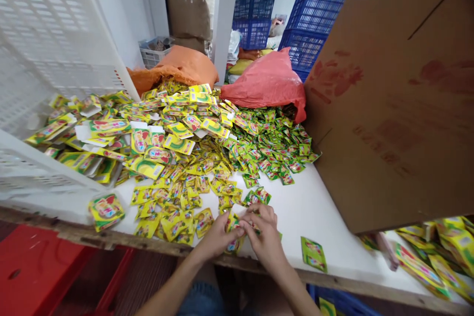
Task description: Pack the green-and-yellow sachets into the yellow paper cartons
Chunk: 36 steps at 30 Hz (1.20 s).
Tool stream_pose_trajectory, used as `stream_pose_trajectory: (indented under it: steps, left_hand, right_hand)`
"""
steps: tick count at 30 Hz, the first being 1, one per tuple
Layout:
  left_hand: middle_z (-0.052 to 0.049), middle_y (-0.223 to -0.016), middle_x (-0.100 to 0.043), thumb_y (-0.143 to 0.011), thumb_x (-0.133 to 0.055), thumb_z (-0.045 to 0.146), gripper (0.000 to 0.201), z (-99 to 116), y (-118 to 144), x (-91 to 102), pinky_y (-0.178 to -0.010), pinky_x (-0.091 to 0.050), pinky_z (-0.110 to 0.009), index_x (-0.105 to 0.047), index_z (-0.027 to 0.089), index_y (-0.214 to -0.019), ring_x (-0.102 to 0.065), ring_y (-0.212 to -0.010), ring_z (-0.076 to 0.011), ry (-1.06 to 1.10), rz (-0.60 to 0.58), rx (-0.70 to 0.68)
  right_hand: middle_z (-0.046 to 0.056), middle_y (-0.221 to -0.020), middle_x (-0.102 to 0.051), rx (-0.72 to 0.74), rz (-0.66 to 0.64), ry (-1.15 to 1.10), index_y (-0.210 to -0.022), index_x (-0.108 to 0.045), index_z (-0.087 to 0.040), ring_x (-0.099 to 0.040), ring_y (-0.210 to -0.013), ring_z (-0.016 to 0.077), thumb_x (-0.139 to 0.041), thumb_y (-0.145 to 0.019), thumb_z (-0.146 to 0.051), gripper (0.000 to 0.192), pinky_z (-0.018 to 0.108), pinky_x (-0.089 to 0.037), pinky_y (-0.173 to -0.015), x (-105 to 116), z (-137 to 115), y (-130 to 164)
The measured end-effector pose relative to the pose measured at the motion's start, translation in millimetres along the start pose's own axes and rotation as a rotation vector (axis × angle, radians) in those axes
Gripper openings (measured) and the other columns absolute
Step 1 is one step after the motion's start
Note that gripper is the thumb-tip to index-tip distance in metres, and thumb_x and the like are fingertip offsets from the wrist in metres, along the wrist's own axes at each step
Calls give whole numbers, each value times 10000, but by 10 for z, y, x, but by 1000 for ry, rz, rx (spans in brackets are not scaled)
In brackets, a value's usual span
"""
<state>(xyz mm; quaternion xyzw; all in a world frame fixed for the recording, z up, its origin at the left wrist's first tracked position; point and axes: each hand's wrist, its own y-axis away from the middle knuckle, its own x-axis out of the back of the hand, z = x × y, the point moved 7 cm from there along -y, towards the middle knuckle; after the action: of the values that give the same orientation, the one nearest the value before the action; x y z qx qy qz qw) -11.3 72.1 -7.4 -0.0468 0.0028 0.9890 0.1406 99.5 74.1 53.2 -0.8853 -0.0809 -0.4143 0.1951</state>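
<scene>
Near the table's front edge, my left hand (217, 237) grips a small yellow carton (231, 221) from its left side. The fingers of my right hand (263, 232) are closed at the carton's right side, by its raised white flap (239, 209). My fingers cover much of the carton, so what is inside it cannot be seen. Yellow sachets (174, 222) lie scattered to the left of my hands. Just beyond them are several green sachets (259, 194), and a single green sachet (313, 253) lies to the right.
Flattened and open yellow cartons (148, 145) spill from a white crate (55, 168) at left. Behind are an orange sack (188, 64) and a red sack (266, 81) with a green sachet heap (270, 143). A large cardboard box (388, 108) leans at right. A red stool (40, 261) stands below.
</scene>
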Motion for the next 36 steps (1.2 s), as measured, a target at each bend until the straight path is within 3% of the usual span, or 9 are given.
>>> stream_pose_trajectory:
  steps: [3, 6, 10, 15, 19, 23, 28, 33, 36]
  left_hand:
    - [-77, -1080, -611, -768, -607, 336, 471, 19, 54, 24, -851, -429, -307, -383, 193, -1157, -568, -976, -196, 117, 64, 1]
    - [-54, -982, -634, -788, -591, 308, 474, 39, 118, 58, -780, -450, -287, -280, 229, -1137, -604, -873, -166, 211, 128, -21]
    - [-47, -940, -630, -771, -610, 283, 453, 66, 146, 73, -731, -463, -281, -278, 233, -1074, -620, -833, -172, 205, 158, -31]
    - [-68, -1082, -567, -755, -607, 267, 438, 98, 181, 137, -788, -455, -301, -330, 228, -1092, -594, -924, -184, 49, 269, -26]
    - [-26, -887, -599, -789, -548, 287, 188, 100, 196, 165, -715, -442, -261, -513, 188, -945, -578, -802, -167, -134, 222, -21]
    - [2, -705, -589, -778, -559, 285, 135, 124, 166, 242, -631, -420, -231, -578, 161, -829, -555, -680, -151, -165, 151, -17]
    - [-43, -842, -617, -789, -559, 297, 150, 253, 152, 289, -775, -422, -276, -626, 165, -814, -569, -834, -190, -266, 162, -91]
    - [-53, -954, -622, -803, -547, 272, 244, 229, 192, 277, -800, -448, -294, -521, 192, -1033, -586, -866, -179, -66, 229, -96]
    - [-64, -958, -640, -797, -552, 273, 186, 280, 206, 259, -841, -442, -302, -581, 179, -955, -587, -905, -190, -122, 186, -86]
  right_hand:
    - [63, -1171, -488, -37, -15, -17, -807, -664, -249, -391, -1101, 271, -499, -834, -351, 196, 446, -333, -882, -54, 14, 40]
    - [58, -1115, -522, -59, -78, -175, -920, -626, -259, -433, -1092, 246, -502, -835, -356, 178, 423, -359, -895, -163, 57, 93]
    - [42, -945, -571, -170, 71, -465, -1023, -496, -212, -552, -890, 175, -512, -832, -330, 225, 320, -449, -798, -220, 240, 206]
    - [24, -832, -601, -266, 201, -625, -1047, -470, -202, -589, -790, 159, -560, -804, -318, 284, 289, -483, -728, -321, 355, 304]
    - [56, -919, -633, -199, 119, -562, -962, -583, -202, -588, -862, 181, -525, -825, -325, 193, 313, -474, -770, -339, 269, 228]
    - [59, -924, -647, -68, 4, -501, -957, -651, -218, -581, -900, 197, -454, -866, -324, 241, 345, -463, -804, -277, 156, 90]
    - [55, -897, -635, -19, -92, -476, -931, -676, -222, -584, -865, 186, -430, -880, -327, 272, 330, -464, -788, -263, 111, -2]
    - [54, -908, -625, -96, 33, -484, -1116, -568, -209, -584, -847, 170, -448, -871, -310, 291, 297, -472, -758, -247, 162, 45]
    - [58, -955, -638, -35, 17, -474, -1069, -603, -226, -585, -892, 180, -455, -866, -295, 260, 324, -470, -796, -221, 85, 58]
